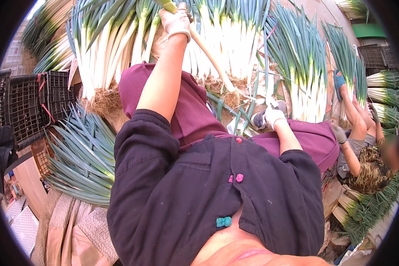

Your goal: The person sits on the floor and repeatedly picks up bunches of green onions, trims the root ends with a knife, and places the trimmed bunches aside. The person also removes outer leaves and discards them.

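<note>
My left hand point(175, 22), in a pale work glove, is closed around a single long green onion point(212, 60) near where its white stalk turns green. The stalk slants down to the right, ending in a tuft of roots point(232, 98). My right hand point(273, 116), also gloved, is beside my shoe point(259, 119). Its fingers pinch the whitish lower end of a long, thin green leaf strip point(266, 73). Upright rows of green onions, one on the left point(101, 50) and one in the middle point(226, 40), stand beyond my knees.
Loose leaves point(249, 109) and peelings litter the ground between my legs. At left are black plastic crates point(26, 103) and a heap of green leaves point(83, 159). Another person point(362, 166) sits close on my right, near more onion bundles point(384, 96). Quilted cloth point(73, 229) lies at lower left.
</note>
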### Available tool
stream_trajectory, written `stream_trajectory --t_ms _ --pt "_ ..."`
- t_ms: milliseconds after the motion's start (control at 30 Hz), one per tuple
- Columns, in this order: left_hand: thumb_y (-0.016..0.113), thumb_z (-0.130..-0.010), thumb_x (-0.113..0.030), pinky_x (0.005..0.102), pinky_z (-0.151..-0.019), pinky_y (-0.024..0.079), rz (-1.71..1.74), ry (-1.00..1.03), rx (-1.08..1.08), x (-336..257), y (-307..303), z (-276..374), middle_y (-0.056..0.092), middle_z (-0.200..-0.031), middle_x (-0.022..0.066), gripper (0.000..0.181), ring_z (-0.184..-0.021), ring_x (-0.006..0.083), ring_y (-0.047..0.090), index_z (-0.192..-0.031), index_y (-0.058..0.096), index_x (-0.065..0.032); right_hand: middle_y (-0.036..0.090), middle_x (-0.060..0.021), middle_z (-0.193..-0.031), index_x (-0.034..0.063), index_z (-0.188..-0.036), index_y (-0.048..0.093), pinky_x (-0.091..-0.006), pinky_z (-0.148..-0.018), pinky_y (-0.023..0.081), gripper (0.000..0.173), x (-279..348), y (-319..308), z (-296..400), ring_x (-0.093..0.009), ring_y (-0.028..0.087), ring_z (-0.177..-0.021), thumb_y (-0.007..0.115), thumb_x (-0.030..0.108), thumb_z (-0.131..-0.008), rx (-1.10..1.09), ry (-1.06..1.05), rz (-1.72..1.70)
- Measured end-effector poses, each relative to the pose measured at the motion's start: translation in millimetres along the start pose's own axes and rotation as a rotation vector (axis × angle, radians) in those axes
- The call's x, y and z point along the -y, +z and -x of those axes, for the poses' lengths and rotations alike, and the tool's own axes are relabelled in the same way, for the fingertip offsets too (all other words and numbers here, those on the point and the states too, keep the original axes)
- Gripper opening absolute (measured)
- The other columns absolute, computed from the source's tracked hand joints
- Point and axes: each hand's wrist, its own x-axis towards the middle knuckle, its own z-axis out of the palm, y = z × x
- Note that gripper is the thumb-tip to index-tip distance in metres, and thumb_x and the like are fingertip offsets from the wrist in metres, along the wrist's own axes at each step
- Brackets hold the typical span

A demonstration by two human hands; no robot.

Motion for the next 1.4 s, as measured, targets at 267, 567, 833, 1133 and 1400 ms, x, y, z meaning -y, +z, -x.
stream_trajectory --t_ms 267,567,833,1133,1400 --pt "0.068 -0.077 -0.014 0.0311 -0.044 0.044 -0.133 0.034 -0.143 -5 3 16 0.054 -0.065 0.0087 0.037 -0.048 0.0169 0.053 -0.099 0.041 -0.0006 0.059 -0.0201 -0.103 0.0059 -0.127 0.044 -0.0373 -0.083 0.045 0.057 151 -175 35 -0.031 0.059 -0.094 0.058 0.034 -0.080 -0.287 -0.382 -0.769" --pt "0.060 -0.085 -0.016 0.0284 -0.040 0.041 0.217 -0.259 0.276 19 11 22 0.049 -0.064 0.0026 0.017 -0.045 0.0127 0.047 -0.090 0.046 -0.0072 0.061 -0.0112 -0.108 -0.0022 -0.123 0.048 -0.0298 -0.084 0.045 0.041 153 -179 23 -0.017 0.058 -0.099 0.056 0.018 -0.088 -0.043 -0.564 -1.430" --pt "0.058 -0.085 -0.014 0.0283 -0.037 0.039 0.170 -0.153 0.069 26 15 17 0.047 -0.060 0.0032 0.018 -0.043 0.0124 0.045 -0.087 0.041 -0.0074 0.064 -0.0130 -0.085 0.0022 -0.090 0.064 -0.0325 -0.071 0.048 0.015 160 -190 38 -0.025 0.063 -0.079 0.064 0.004 -0.075 -0.817 -0.392 -1.089" --pt "0.059 -0.087 -0.014 0.0275 -0.035 0.039 0.171 -0.062 0.085 10 7 8 0.048 -0.060 0.0041 0.021 -0.040 0.0120 0.045 -0.091 0.040 -0.0066 0.062 -0.0063 -0.082 -0.0004 -0.093 0.057 -0.0232 -0.067 0.048 0.014 130 -183 42 -0.013 0.059 -0.071 0.057 0.013 -0.089 -0.285 -0.442 -1.688" --pt "0.058 -0.088 -0.018 0.0268 -0.038 0.040 0.093 -0.078 0.101 12 3 11 0.047 -0.063 0.0033 0.021 -0.044 0.0111 0.046 -0.090 0.041 -0.0063 0.062 -0.0153 -0.103 0.0044 -0.120 0.052 -0.0301 -0.074 0.049 0.038 77 -146 21 -0.023 0.064 -0.082 0.054 0.027 -0.090 -0.574 -0.210 -0.745"
